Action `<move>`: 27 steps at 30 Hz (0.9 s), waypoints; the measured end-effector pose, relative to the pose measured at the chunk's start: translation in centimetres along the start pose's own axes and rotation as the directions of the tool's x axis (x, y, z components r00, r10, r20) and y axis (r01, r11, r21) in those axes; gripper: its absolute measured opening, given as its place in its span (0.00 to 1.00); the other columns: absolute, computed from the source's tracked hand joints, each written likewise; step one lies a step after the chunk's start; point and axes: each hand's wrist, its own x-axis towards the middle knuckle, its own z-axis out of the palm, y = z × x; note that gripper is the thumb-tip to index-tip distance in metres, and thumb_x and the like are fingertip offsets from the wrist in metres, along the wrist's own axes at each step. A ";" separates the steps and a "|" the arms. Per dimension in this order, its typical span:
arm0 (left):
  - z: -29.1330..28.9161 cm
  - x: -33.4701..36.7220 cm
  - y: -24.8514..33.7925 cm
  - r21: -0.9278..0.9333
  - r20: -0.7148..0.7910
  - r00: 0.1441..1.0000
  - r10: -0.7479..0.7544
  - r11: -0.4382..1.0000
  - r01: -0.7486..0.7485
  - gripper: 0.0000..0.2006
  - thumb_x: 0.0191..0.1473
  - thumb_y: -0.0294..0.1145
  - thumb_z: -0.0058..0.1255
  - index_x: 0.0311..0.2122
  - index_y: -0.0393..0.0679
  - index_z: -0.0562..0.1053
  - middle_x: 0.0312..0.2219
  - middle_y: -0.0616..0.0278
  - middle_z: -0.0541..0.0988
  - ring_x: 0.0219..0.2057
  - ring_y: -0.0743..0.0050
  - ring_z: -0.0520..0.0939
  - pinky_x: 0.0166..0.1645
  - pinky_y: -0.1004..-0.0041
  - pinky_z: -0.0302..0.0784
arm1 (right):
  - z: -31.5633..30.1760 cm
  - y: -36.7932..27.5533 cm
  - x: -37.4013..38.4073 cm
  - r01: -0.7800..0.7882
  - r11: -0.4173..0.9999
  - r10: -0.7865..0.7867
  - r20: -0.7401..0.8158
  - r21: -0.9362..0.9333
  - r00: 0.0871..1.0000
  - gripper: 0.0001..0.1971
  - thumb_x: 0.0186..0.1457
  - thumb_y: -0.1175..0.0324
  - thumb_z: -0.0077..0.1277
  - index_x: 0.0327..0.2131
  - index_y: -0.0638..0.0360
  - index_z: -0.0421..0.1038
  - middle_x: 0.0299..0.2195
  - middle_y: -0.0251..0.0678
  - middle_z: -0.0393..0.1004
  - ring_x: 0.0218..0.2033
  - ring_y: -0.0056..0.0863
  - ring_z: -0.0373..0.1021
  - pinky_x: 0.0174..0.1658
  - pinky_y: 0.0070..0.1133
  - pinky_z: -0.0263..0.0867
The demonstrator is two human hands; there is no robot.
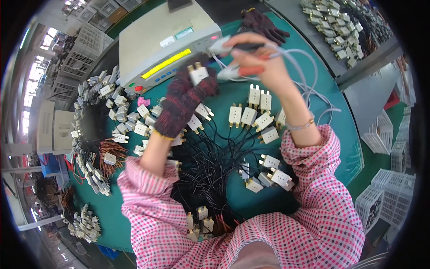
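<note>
My left hand (182,101), in a dark red and black knitted glove, is closed around a white plug (199,77) whose brass pins point up and away from me. To its right, my bare right hand (266,67) grips a pair of test probes, one with a red handle (251,70) and one with a black handle (247,46). Their pale ends point left toward the plug; motion blurs them slightly, and contact with the pins cannot be made out. Right behind both hands stands a beige tester (165,38) with a lit yellow display (166,64).
White plugs (249,116) on black cables (206,166) spread over the green tabletop (345,166). More plugs are heaped at left (96,170) and on a grey surface at far right (336,33). A dark glove (260,25) lies behind my right hand. White crates (394,193) stand at right.
</note>
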 end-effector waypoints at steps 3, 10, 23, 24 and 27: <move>-0.5 -1.3 1.6 0.456 -0.120 0.979 0.167 0.885 -0.095 0.26 0.49 0.22 0.51 0.54 0.39 0.59 0.36 0.60 0.72 0.35 0.73 0.75 0.41 0.73 0.73 | -3.6 -0.8 -1.5 0.051 0.989 -0.071 -0.150 -0.136 0.986 0.09 0.52 0.72 0.48 0.38 0.60 0.71 0.33 0.36 0.76 0.28 0.18 0.72 0.32 0.12 0.66; 4.3 -2.3 -0.3 0.965 0.240 0.923 0.301 0.026 -0.260 0.25 0.46 0.31 0.51 0.51 0.40 0.63 0.48 0.54 0.67 0.50 0.54 0.68 0.51 0.63 0.65 | -1.4 2.0 -6.8 -0.212 0.976 0.185 -0.354 -0.041 0.917 0.10 0.52 0.74 0.48 0.40 0.61 0.69 0.33 0.36 0.75 0.32 0.17 0.70 0.34 0.13 0.66; -0.1 -5.8 -1.4 -0.330 0.201 0.901 -0.383 0.840 0.431 0.26 0.51 0.38 0.50 0.53 0.42 0.59 0.46 0.51 0.70 0.47 0.59 0.72 0.49 0.62 0.69 | 2.1 1.1 -10.0 -0.244 0.960 0.256 -0.083 0.135 0.963 0.09 0.51 0.77 0.46 0.38 0.63 0.70 0.34 0.37 0.74 0.31 0.21 0.71 0.35 0.15 0.67; -0.4 -6.3 -1.3 -0.480 0.212 0.923 -0.320 0.789 0.384 0.27 0.51 0.38 0.50 0.54 0.42 0.58 0.47 0.51 0.69 0.48 0.60 0.71 0.50 0.63 0.68 | 3.0 0.8 -10.0 -0.271 0.954 0.280 -0.063 0.127 0.958 0.09 0.51 0.77 0.47 0.38 0.62 0.70 0.35 0.37 0.73 0.31 0.22 0.72 0.35 0.15 0.67; -0.8 -6.5 -0.6 -0.425 0.200 0.925 -0.324 0.822 0.379 0.29 0.50 0.41 0.51 0.55 0.41 0.58 0.47 0.55 0.70 0.46 0.65 0.72 0.48 0.67 0.70 | 5.0 1.0 -9.2 -0.114 0.991 0.112 -0.032 -0.071 0.993 0.11 0.49 0.78 0.48 0.38 0.62 0.71 0.33 0.36 0.73 0.32 0.22 0.73 0.34 0.15 0.68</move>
